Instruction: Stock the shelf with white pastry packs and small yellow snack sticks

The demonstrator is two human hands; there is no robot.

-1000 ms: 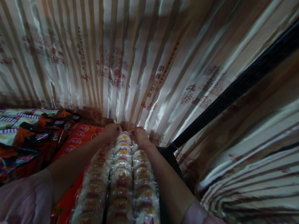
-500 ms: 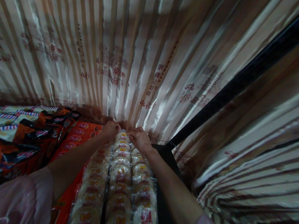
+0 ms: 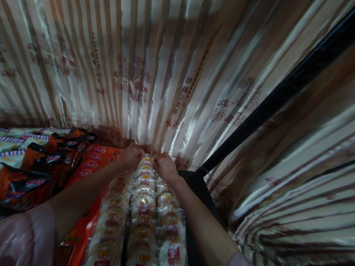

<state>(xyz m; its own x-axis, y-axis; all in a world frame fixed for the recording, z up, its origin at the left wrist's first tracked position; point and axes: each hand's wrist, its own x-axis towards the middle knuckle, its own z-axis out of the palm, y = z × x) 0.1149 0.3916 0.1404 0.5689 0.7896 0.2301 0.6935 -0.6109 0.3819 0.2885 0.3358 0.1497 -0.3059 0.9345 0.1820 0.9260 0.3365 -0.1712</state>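
Centrally, a row of round, pale cakes in clear plastic film [image 3: 144, 205] ran toward twelve o'clock, the left hand [image 3: 132, 157] at nine o'clock of its far end, the right hand [image 3: 166, 165] at three. Each grip was curled nearly closed; whether either held film could not be told. Good handling probably called for light, even fingertip pressure, without dragging the matching row [image 3: 172, 257] at three o'clock or creasing the glossy orange-red packets [image 3: 93, 164] at nine.
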